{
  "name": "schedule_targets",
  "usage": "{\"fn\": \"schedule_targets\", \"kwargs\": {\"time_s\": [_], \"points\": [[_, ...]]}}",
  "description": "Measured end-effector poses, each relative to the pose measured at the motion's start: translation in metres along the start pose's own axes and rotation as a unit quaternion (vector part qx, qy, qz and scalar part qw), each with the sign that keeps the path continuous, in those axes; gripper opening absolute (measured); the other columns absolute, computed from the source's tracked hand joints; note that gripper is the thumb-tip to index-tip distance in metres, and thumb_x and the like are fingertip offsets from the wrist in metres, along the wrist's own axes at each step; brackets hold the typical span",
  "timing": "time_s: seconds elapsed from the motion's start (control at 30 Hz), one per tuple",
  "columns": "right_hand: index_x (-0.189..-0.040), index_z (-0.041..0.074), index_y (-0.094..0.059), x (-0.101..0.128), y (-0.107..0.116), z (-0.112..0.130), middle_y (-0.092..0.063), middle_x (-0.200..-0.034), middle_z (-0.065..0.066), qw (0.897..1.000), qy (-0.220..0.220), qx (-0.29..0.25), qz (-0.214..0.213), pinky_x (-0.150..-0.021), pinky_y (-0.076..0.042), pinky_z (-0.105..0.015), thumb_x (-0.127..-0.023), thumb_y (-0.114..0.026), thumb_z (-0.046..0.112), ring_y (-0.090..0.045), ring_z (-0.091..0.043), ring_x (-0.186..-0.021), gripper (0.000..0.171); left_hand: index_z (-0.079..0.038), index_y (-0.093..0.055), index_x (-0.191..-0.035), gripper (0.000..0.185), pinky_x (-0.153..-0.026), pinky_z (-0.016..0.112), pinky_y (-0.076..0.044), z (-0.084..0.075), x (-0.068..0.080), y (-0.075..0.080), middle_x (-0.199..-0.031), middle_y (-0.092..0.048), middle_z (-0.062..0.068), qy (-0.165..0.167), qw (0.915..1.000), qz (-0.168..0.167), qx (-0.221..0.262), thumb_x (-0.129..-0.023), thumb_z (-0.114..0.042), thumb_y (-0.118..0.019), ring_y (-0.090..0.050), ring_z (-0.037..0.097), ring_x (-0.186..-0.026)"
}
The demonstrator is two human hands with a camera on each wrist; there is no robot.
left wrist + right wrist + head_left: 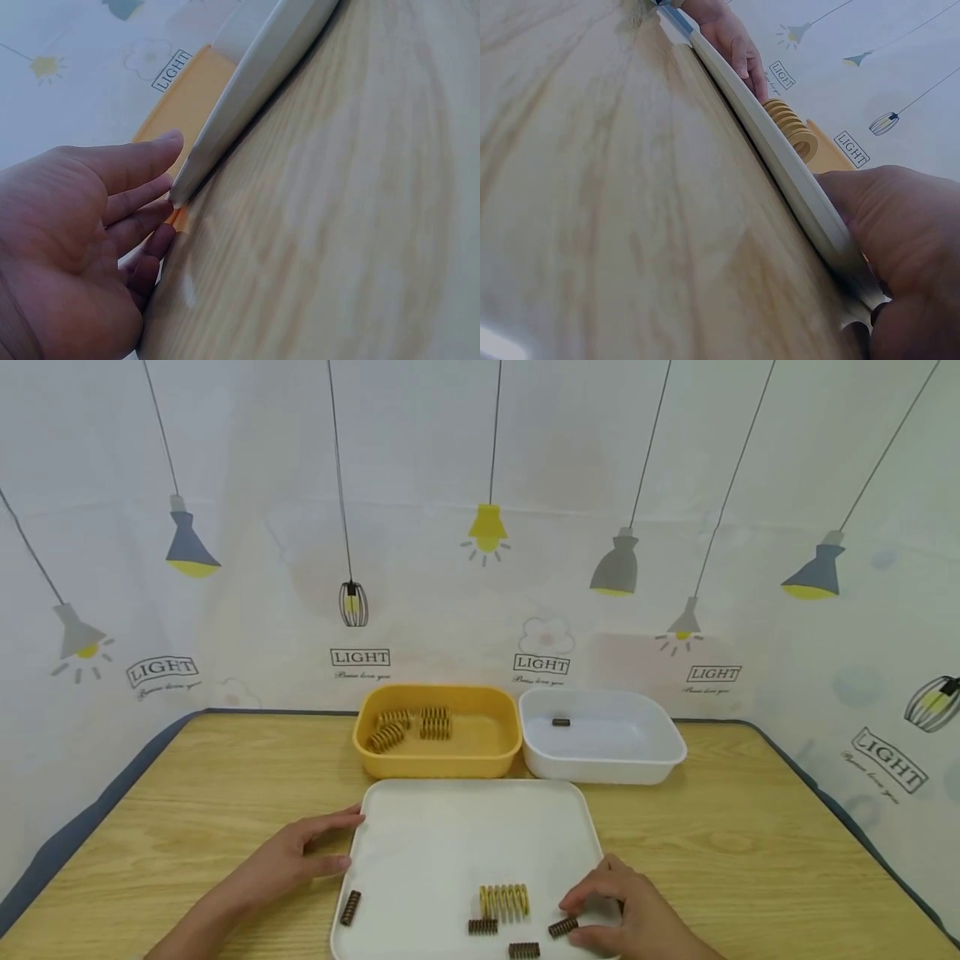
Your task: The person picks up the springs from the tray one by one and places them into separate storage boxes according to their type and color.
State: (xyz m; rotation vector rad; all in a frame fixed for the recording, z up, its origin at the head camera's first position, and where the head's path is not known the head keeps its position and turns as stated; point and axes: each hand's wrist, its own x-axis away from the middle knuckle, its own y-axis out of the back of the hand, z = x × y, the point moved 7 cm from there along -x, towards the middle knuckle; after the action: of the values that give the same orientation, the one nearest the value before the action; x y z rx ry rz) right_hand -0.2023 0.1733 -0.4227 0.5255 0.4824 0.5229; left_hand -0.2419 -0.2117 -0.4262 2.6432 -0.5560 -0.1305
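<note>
In the head view my right hand point(626, 906) pinches a dark brown coil spring point(563, 927) at the white tray's right side, thumb and forefinger on either side of it. My left hand point(288, 864) rests at the left rim of the tray point(450, 827), fingers extended and fingertips at the edge; the left wrist view shows the same hand point(82, 210) from below. On the tray lie a larger yellow spring point(504, 901), two more dark springs point(483, 927) near it, and another dark spring point(350, 908) by the left rim. The right wrist view hides the pinched spring.
Behind the tray stand a yellow bin point(480, 764) holding several yellow springs point(435, 723) and a white bin point(600, 768) with one small dark spring point(561, 722). They sit side by side on a wooden table point(750, 843), before a lamp-patterned curtain point(427, 552).
</note>
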Motion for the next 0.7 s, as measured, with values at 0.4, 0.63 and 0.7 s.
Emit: {"fn": "schedule_targets", "kwargs": {"time_s": [0.4,0.63,0.7], "points": [[-0.100,0.024,-0.072,0.0004,-0.0007,-0.0005,-0.064,-0.093,0.008,1.000,-0.022,-0.005,0.010,-0.070,-0.044,-0.028,-0.079,-0.079,0.027,-0.050,-0.012,-0.084,0.022,-0.011,-0.055,-0.135,0.053,-0.107,0.062,-0.012,0.0013,-0.0025,-0.0019,-0.148,-0.039,0.009,-0.002,1.0000,0.002,-0.002,-0.087,-0.028,-0.070,-0.020,0.036,-0.139],[-0.099,0.024,-0.072,-0.0005,-0.0028,0.0017,-0.065,-0.095,0.008,1.000,-0.001,-0.008,0.016,-0.071,-0.043,-0.030,-0.079,-0.079,0.025,-0.049,-0.013,-0.086,0.021,-0.011,-0.056,-0.135,0.053,-0.107,0.062,-0.013,-0.0002,-0.0012,-0.0011,-0.148,-0.039,0.009,-0.003,0.9999,-0.003,-0.012,-0.087,-0.028,-0.070,-0.021,0.037,-0.139],[-0.100,0.025,-0.071,-0.0008,-0.0027,0.0021,-0.065,-0.095,0.009,1.000,0.015,0.003,0.015,-0.071,-0.042,-0.030,-0.079,-0.080,0.024,-0.048,-0.013,-0.086,0.023,-0.012,-0.056,-0.135,0.053,-0.107,0.061,-0.014,-0.0011,-0.0010,-0.0007,-0.148,-0.040,0.009,-0.005,0.9999,-0.005,-0.016,-0.087,-0.029,-0.070,-0.022,0.036,-0.139]]}}
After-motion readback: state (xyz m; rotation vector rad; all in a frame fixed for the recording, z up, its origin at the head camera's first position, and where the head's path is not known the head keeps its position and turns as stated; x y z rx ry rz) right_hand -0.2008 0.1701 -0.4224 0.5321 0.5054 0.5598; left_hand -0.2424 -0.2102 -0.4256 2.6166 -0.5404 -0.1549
